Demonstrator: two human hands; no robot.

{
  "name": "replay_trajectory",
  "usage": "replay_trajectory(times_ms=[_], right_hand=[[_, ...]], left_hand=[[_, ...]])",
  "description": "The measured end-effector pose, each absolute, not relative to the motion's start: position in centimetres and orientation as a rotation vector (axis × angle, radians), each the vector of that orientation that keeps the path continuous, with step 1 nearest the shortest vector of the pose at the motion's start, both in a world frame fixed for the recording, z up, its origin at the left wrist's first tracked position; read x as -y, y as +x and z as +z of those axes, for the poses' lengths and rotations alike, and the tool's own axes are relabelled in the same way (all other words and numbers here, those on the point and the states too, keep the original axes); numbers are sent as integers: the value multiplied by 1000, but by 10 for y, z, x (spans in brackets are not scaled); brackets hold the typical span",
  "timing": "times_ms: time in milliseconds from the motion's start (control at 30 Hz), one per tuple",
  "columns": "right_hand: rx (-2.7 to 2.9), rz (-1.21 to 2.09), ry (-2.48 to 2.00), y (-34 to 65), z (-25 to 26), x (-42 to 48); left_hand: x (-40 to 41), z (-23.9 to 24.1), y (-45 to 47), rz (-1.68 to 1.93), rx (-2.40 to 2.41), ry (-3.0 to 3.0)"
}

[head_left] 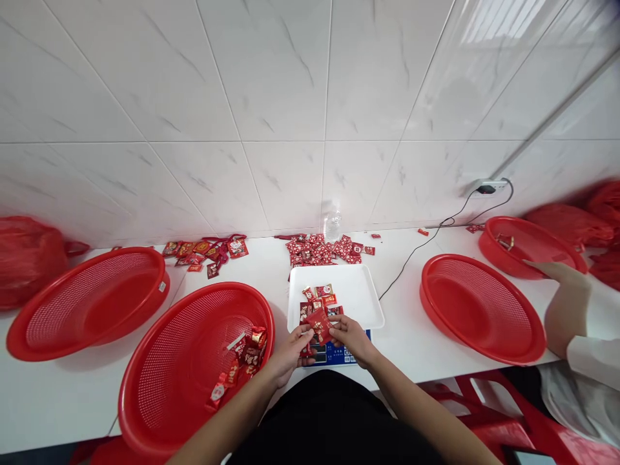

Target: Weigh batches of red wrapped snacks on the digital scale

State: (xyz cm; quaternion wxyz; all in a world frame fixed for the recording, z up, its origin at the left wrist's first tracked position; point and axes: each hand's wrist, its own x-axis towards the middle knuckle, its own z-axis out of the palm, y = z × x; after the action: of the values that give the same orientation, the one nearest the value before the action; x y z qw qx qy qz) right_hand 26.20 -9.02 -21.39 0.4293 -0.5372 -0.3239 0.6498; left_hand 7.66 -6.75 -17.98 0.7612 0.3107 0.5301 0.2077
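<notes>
Between my two hands is a red printed packet point(318, 325), pinched from both sides above the near edge of a white tray point(365, 290). My left hand point(292, 352) is closed on its left side, with another small red wrapper partly hidden by the fingers. My right hand point(352, 337) grips the packet's right edge between thumb and fingers. Several small wrapped sweets point(324, 292) lie in the tray, which sits on a scale with a blue panel point(336, 354). Close to my left forearm stands a red basket point(159, 381) with several wrapped sweets point(252, 355) on its right side.
Against the wall lie a pile of red patterned packets point(314, 250) and a clear plastic bottle point(332, 223). More red baskets point(92, 303) stand left and right. A black cable point(411, 258) runs from the wall socket. At right, another person's arm point(569, 303) reaches into a far basket point(533, 236).
</notes>
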Motion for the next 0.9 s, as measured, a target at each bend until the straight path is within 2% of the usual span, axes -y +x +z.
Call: replay_trajectory(times_ms=[200,433,700,900], right_hand=[[806,1678,-1240,246,-207,90],[518,1612,-1143,255,-198,83],[377,1536,-1093,278,-195,82],[726,1651,-1187,249,-205,97]], left_hand=[[65,-176,81,649,-1002,429],[44,-167,92,748,-970,286],[29,-152,94,630,-984,686],[57,-169,82,515,-955,694]])
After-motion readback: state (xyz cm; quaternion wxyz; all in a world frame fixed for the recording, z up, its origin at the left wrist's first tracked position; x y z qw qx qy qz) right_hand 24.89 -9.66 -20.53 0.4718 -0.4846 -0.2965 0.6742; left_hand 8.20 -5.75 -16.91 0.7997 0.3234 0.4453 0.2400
